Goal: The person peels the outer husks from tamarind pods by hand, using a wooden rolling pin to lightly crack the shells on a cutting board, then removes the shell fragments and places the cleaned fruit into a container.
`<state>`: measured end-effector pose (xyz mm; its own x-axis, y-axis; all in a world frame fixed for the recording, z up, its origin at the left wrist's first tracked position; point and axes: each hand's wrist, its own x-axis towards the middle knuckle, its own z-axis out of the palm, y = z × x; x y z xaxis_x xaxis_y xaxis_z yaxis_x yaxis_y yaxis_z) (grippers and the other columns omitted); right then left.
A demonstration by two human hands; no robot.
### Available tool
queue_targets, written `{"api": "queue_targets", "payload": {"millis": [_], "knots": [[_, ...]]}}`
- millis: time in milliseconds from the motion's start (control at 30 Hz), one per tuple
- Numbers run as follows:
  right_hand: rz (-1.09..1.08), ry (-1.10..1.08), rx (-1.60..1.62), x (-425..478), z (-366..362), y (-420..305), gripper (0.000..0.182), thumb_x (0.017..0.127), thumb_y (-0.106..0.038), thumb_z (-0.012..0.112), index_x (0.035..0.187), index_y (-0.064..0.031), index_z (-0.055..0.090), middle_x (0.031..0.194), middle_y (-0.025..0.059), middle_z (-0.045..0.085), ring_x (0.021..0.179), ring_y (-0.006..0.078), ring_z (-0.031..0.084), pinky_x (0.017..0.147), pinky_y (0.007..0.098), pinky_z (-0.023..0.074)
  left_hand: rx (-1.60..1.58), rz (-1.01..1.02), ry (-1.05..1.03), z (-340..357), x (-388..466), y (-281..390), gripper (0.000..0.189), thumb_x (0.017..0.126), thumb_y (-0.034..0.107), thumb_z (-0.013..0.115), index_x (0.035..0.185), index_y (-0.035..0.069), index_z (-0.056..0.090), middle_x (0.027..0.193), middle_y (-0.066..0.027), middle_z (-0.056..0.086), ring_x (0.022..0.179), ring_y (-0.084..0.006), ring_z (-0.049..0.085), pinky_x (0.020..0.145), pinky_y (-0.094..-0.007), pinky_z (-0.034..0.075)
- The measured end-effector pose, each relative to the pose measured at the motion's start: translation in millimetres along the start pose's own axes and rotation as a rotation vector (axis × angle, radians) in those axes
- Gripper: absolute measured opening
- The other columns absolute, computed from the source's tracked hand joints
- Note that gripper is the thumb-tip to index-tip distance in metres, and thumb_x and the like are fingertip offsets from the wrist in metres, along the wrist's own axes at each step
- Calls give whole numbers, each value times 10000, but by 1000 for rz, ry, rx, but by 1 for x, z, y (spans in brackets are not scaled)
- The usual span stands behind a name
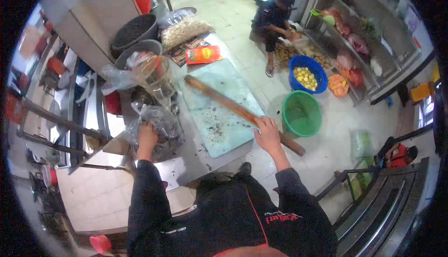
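Note:
My left hand [147,137] is at a clear plastic bag [169,125] with dark contents, on the left part of the table; its fingers are partly hidden by the film. Under my right hand [268,133] lies a long wooden rod [220,99], gripped near its lower end. The rod slants across a pale blue cutting board [196,106], and its near end sticks out past the board and the table edge. Dark crumbs [215,127] are scattered over the board. A metal spoon [175,109] rests between the bag and the board.
Beyond the board are a red-orange packet [203,54], a bag of pale pieces [185,29] and a dark tub [134,29]. A green basin [301,113] and a blue basket [308,74] of peeled potatoes stand on the floor. Another person [274,22] sits by shelves [381,71].

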<state>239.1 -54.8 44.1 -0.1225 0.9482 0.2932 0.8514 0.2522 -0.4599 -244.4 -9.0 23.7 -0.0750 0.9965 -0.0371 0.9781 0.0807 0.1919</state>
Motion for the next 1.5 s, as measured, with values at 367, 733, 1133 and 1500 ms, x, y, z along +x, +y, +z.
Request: {"api": "queue_targets", "payload": {"millis": [367,733,1133,1500], "knots": [[-40,-308,-96,68,77,51,425,801,-235,665,1157,-67,505,1033,174,528,962,360,546,791,459,485,-125,-190,287,9,-13,-23,456,836,233,649,1212,10,520,1050,-217,626,951,-373,603,829,-422,481],[134,-498,260,15,5,41,481,868,-171,561,1297,-1,427,1133,242,572,1047,381,560,876,451,455,-1099,-43,154,23,-47,167,347,867,113,650,1177,-1,545,1068,-82,603,864,-118,602,715,-246,493],[576,-445,428,-66,-14,3,640,834,-271,616,1368,-56,336,1143,291,571,1077,446,551,904,463,445,-734,562,-110,88,21,235,400,756,129,723,1122,39,588,1025,-164,588,918,-316,616,762,-378,512],[421,-361,100,-95,24,-31,762,847,-221,568,1488,-222,156,937,252,620,827,458,601,740,517,487,-1012,403,-138,107,31,231,250,765,152,706,978,29,664,880,-143,685,787,-278,675,697,-367,520]]}}
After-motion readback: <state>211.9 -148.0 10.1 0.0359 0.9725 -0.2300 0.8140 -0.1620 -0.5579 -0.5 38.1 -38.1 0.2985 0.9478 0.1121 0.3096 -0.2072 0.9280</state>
